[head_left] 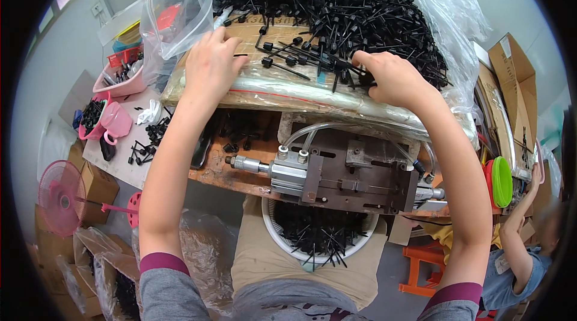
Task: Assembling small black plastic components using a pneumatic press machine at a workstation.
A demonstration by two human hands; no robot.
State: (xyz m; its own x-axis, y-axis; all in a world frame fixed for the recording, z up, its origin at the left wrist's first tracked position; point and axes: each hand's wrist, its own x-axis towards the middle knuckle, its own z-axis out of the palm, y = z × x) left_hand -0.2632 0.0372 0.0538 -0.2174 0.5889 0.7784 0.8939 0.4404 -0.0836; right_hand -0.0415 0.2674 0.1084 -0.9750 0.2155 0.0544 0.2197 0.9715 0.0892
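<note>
Black plastic parts (384,20), each a thin stem with a small knob, lie in a big heap on a plastic-wrapped cardboard surface (258,32). At the heap's left side is my left hand (211,65), its fingers curled; a thin black stem pokes out between thumb and forefinger. My right hand (393,77) reaches into the heap's near edge, fingers bent around several black parts, its fingertips partly hidden among them. Below both hands sits a metal clamping fixture (354,171) with an air cylinder and clear tubes. A white basket (267,225) of the same parts rests between my legs.
Clear plastic bags (180,14) stand at the upper left, near a pink basket (129,80) and pink cup (116,121). A pink fan (62,195) is at far left. On the right are a green round container (501,181), an orange stool (421,267) and another person (517,267).
</note>
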